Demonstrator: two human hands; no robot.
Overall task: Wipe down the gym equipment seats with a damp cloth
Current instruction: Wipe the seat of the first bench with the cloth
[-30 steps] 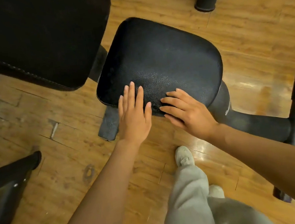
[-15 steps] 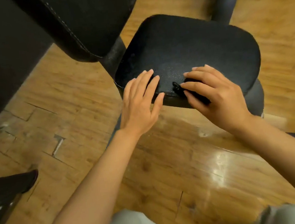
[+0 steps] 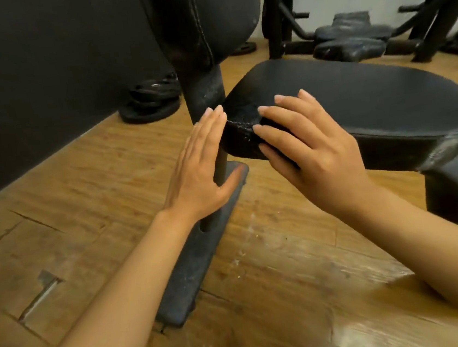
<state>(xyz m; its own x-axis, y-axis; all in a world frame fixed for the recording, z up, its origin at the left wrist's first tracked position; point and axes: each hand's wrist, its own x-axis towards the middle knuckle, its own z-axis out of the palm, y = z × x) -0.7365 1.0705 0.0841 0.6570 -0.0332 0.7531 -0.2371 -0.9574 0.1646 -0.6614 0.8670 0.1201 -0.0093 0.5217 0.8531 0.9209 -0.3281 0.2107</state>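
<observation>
At the seat's [image 3: 356, 101] near corner, my right hand [image 3: 313, 146] pressed a soft, limp dark cloth [image 3: 274, 126]; left hand [image 3: 201, 165] flat, fingers straight.

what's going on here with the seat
A person is crouched at a black padded gym seat, working on its near corner with both hands. The right hand presses a dark cloth over the stitched edge of the seat. The left hand lies flat with straight fingers against the seat's side, next to the upright post. Weight plates lie on the wooden floor behind.
</observation>
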